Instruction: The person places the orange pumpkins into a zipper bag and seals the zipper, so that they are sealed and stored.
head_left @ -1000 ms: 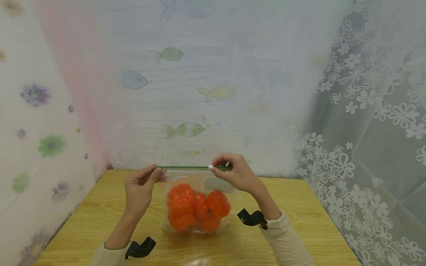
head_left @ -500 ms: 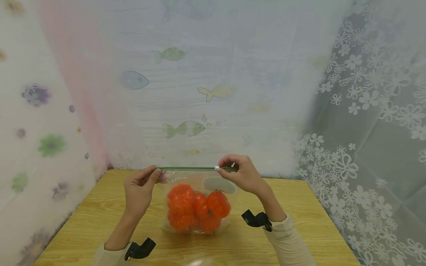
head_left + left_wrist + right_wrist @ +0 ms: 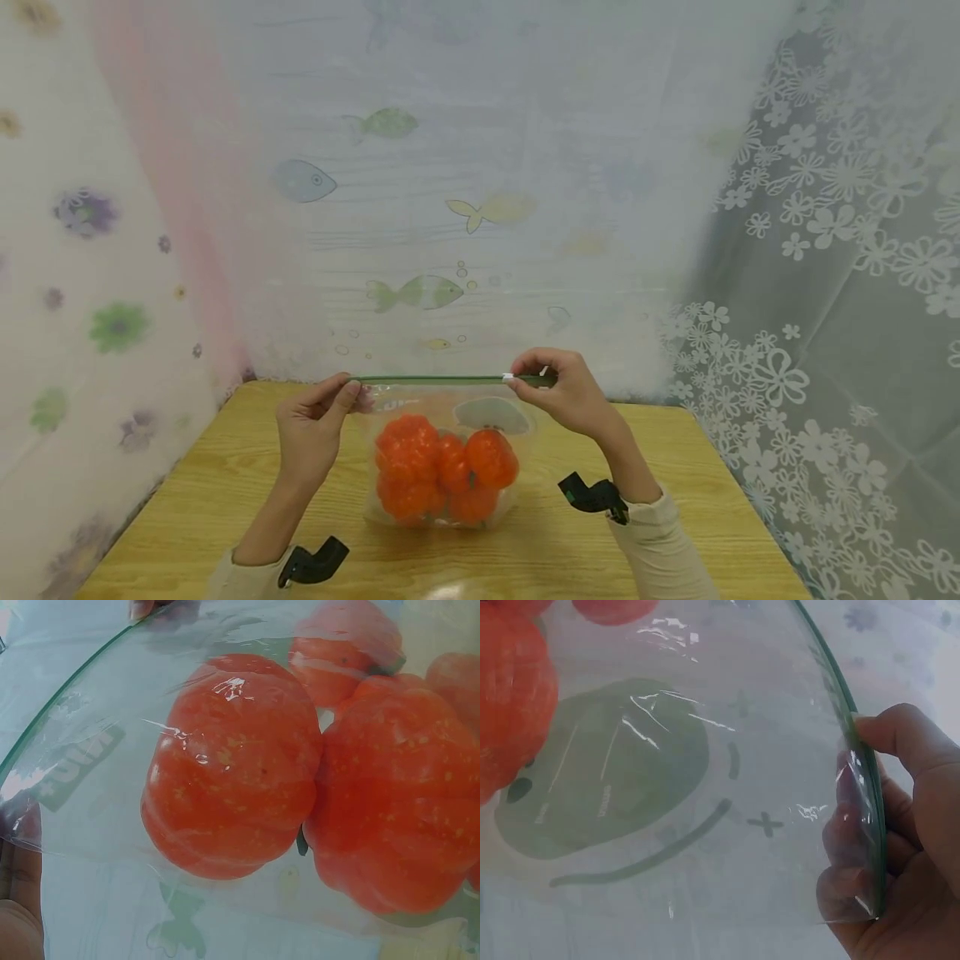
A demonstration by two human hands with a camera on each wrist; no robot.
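A clear zip bag (image 3: 431, 402) with a green zip strip along its top stands upright on the table. Inside lie several ribbed red-orange tomatoes (image 3: 492, 460), seen through the plastic. My left hand (image 3: 309, 437) pinches the top left corner of the bag between thumb and fingers. At the right end of the strip, my right hand (image 3: 568, 393) pinches the white slider (image 3: 508, 378). In the right wrist view, the thumb of the right hand (image 3: 922, 825) lies on the near side of the green strip, with the curled fingers behind the plastic. The strip is stretched straight between both hands.
The bag stands on a wood-grain table (image 3: 637, 533). Behind it hangs a pale curtain (image 3: 570, 275) printed with fish, and flower-patterned sheets enclose both sides. A black wrist camera (image 3: 313, 561) is strapped to each forearm.
My right hand and the white slider have moved right along the green strip, toward its right end. The left hand stays at the left corner, and the tomatoes have hardly moved.
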